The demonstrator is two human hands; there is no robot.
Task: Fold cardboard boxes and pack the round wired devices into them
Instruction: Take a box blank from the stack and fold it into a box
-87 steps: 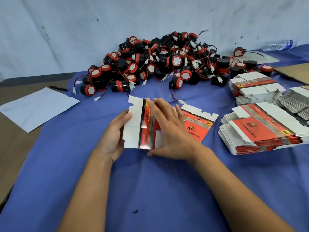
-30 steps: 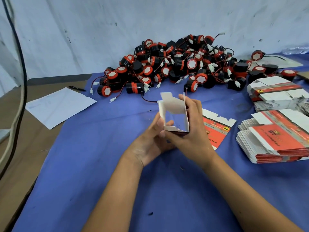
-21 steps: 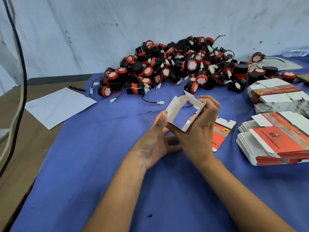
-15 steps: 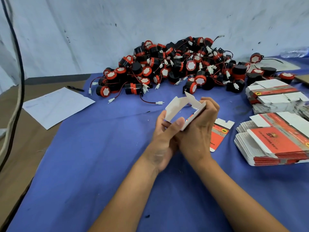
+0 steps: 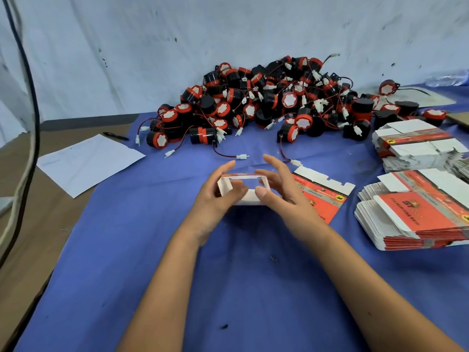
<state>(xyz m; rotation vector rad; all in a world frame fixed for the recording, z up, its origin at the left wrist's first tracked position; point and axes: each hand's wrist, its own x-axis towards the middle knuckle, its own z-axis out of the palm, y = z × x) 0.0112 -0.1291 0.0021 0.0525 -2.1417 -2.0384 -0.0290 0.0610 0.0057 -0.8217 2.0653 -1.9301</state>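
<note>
fingers of the left hand (image 5: 215, 196) and right hand (image 5: 284, 196) curl round a half-formed white cardboard box (image 5: 242, 189), thumbs pressing its near flap, open mouth up. beyond the box, glossy round black-and-red wired devices (image 5: 266, 102) lie heaped on blue cloth (image 5: 127, 250); right of it sit flat carton stacks (image 5: 418, 214).
</note>
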